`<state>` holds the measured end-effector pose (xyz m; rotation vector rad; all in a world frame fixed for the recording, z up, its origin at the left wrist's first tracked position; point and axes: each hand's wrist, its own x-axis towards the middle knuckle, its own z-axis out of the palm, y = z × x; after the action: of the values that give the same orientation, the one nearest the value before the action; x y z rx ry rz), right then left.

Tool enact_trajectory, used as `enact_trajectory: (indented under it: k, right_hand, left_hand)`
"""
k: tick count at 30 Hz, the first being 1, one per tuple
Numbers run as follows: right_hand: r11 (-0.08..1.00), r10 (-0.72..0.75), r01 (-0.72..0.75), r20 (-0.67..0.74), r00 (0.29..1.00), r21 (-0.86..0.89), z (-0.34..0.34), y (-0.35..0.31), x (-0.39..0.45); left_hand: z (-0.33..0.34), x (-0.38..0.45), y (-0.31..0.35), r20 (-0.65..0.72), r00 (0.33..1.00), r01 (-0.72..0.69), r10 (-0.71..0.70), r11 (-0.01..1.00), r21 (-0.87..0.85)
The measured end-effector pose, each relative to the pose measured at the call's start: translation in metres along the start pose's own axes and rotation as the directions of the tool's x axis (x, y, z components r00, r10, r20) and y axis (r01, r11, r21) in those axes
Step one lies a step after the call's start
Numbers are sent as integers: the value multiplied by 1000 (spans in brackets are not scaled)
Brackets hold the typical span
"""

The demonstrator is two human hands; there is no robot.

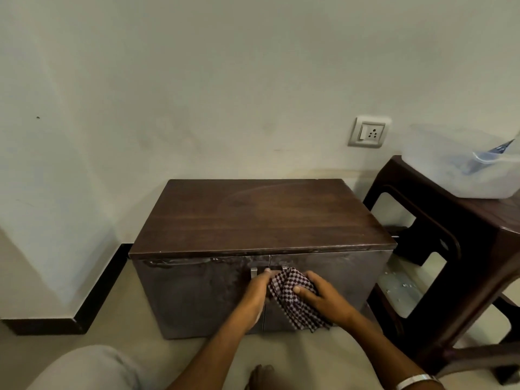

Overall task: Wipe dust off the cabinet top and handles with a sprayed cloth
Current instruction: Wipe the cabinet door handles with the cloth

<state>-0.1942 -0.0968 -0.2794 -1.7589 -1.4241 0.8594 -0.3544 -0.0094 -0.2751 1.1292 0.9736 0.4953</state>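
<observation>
Checked cloth (292,298) bunched over the right door's handle on the cabinet (261,218) front, just below the top edge, tail hanging loose. Could slip off the handle or tug the door open if pulled too hard. Right hand (320,298) clenched around the cloth from the right; left hand (257,288) curled at the cloth's left edge beside the left handle (254,273), fingers (267,275) pinching the fabric.
</observation>
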Motion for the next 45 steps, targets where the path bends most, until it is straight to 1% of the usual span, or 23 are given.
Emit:
enact_trajectory:
  k: [3, 7, 9, 12, 15, 17, 22, 25, 27, 30, 34, 37, 42, 45]
  right_hand:
    - [999, 40, -40, -49, 998, -2, 7, 6, 7]
    - [997, 78, -75, -143, 987, 27, 15, 10, 15]
    - [996, 93, -95, -191, 977, 1, 16, 9, 20]
    - [994, 86, -100, -279, 957, -38, 21, 3, 24]
    - [996, 84, -84, -372, 925, 15, 30, -4, 25]
    - [994, 110, -104, -361, 926, 35, 36, -1, 25]
    - [990, 97, -120, -267, 959, -70, 36, 10, 19]
    - [991, 66, -95, -279, 958, -92, 29, 2, 21]
    - [995, 48, -71, -302, 952, -64, 25, -2, 25]
    - [994, 62, -82, -265, 962, -65, 27, 3, 27]
    - [986, 86, -114, -213, 973, -123, 34, 19, 20]
    - [985, 71, -107, -245, 967, -136, 32, 17, 18]
    - [995, 0, -34, -347, 938, -91, 22, 3, 23]
    - [996, 22, -47, -298, 954, -77, 27, 8, 20]
  left_hand:
    - [0, 5, -7, 35, 999, -2, 4, 999, -48]
    - [-4, 18, -16, 21, 999, -27, 28, 999, -35]
    - [-5, 20, -17, 17, 1000, -22, 23, 999, -49]
    - [-5, 23, -21, 10, 1000, -24, 25, 998, -66]
    - [-5, 22, -22, 4, 999, -33, 34, 996, -79]
    - [-5, 22, -23, 2, 1000, -20, 21, 996, -91]
    - [-6, 19, -24, 5, 1000, -22, 23, 998, -64]
    - [-4, 15, -21, -3, 1000, -22, 22, 997, -78]
    - [-3, 14, -18, -18, 1000, -18, 17, 995, -97]
    - [-4, 14, -18, -23, 1000, -6, 4, 996, -95]
    - [-4, 15, -21, -12, 1000, -21, 20, 997, -69]
    - [-4, 12, -21, 0, 999, -39, 39, 997, -63]
    - [-2, 11, -17, -7, 1000, -17, 16, 996, -90]
    - [-3, 12, -19, 0, 1000, -21, 21, 997, -74]
